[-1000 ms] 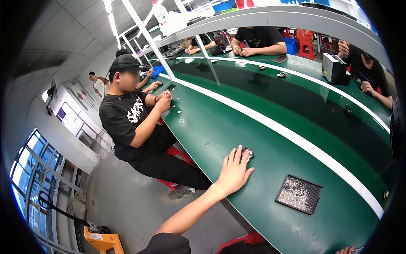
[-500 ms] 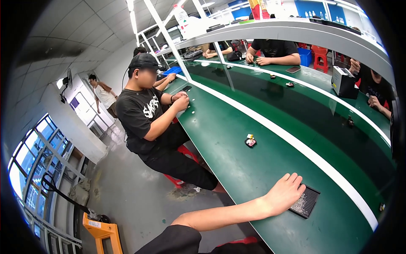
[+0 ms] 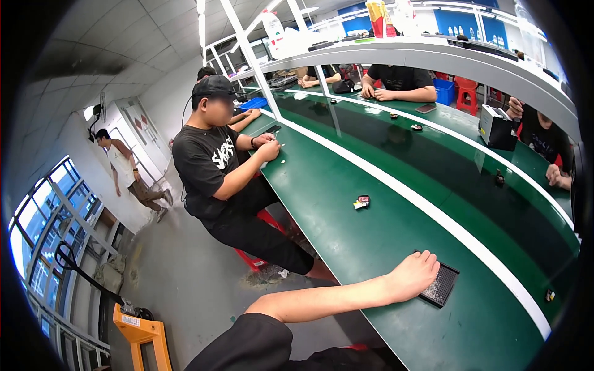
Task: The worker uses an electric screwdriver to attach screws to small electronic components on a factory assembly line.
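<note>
My left hand reaches over a shallow black tray on the green workbench. Its fingers are drawn together and bent down at the tray's left edge; whatever they pinch, if anything, is hidden behind the hand. Many tiny, pale, shiny pieces lie in the tray, which has a gridded surface at its far end. Farther up the bench sits a small black part with a yellow piece, apart from my hand. My right hand is outside the picture.
A co-worker in a black cap sits at the bench to the left, hands together. A dark belt with small parts runs between white strips. A shelf spans above. An orange pallet jack stands on the floor; a person walks behind.
My left hand's fingers have drawn closer together over the tray. The small part with the yellow piece now lies turned differently. The walking person has come farther into the room.
</note>
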Demonstrator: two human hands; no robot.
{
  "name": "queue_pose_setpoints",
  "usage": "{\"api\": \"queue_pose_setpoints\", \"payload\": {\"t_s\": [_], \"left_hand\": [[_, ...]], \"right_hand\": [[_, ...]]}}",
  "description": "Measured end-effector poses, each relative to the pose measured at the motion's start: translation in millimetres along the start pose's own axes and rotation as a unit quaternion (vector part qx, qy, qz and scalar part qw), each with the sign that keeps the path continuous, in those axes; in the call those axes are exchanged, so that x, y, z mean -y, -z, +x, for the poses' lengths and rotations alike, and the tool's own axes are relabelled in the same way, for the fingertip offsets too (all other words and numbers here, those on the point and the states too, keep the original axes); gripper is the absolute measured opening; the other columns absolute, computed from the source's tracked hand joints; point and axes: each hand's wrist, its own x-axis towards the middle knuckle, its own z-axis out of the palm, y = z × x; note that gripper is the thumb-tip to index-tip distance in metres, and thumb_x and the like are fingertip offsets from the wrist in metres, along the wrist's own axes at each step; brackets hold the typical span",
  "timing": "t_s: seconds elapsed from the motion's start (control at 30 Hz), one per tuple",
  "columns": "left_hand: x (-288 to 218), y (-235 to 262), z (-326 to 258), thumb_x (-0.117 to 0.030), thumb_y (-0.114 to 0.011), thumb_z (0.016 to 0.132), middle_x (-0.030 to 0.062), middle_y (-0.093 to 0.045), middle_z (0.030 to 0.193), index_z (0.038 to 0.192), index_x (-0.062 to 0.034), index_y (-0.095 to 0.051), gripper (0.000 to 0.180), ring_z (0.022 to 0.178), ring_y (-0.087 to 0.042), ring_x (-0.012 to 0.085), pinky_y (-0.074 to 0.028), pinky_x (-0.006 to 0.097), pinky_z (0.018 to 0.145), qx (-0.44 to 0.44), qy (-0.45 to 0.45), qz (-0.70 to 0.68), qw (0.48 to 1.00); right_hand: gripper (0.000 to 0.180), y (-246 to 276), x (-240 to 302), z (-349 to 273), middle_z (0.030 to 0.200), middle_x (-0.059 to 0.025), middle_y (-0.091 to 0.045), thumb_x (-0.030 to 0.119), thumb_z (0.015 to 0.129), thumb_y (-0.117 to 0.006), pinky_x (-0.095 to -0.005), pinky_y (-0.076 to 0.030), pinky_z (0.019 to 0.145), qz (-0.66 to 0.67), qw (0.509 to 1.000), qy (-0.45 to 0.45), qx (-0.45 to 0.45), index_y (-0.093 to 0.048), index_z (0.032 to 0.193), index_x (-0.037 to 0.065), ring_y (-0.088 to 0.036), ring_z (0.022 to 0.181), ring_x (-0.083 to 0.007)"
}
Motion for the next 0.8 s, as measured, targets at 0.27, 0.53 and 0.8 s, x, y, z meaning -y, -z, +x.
{"api": "queue_pose_setpoints", "payload": {"t_s": [0.27,0.53,0.8], "left_hand": [[-0.9,-3.0,-1.2,-0.015,-0.062,0.078,0.0103,-0.053,0.08,0.08,-0.0007,-0.051,0.019,0.077,-0.056,0.024,-0.047,0.035,0.067,-0.035,0.024,-0.085,0.995],[9.2,2.2,-18.1,-0.005,-0.059,0.071,0.0088,-0.052,0.077,0.079,-0.0032,-0.052,0.011,0.077,-0.057,0.0251,-0.048,0.037,0.068,-0.087,0.007,-0.113,0.99],[-0.7,10.8,8.1,-0.007,-0.062,0.072,0.0098,-0.055,0.073,0.071,-0.0043,-0.053,0.009,0.073,-0.059,0.0292,-0.05,0.041,0.065,-0.124,-0.042,-0.198,0.971]], "right_hand": [[0.003,-1.9,-0.4,1.3,0.058,0.0005,-0.035,0.003,0.087,-0.058,-0.027,-0.026,0.054,0.001,1.0,0.006,-0.004,-0.057,0.084,0.002,-0.031,0.052,-0.0104],[0.002,-1.4,-5.5,-5.1,0.059,0.0006,-0.034,0.003,0.087,-0.058,-0.0276,-0.027,0.055,0.001,1.0,0.005,0.002,-0.056,0.085,0.002,-0.031,0.053,-0.0104],[0.016,21.6,-4.6,-2.3,0.063,0.0015,-0.034,0.008,0.09,-0.049,-0.0233,-0.031,0.05,0.011,0.998,0.06,0.0,-0.047,0.106,0.007,-0.033,0.05,-0.008]]}}
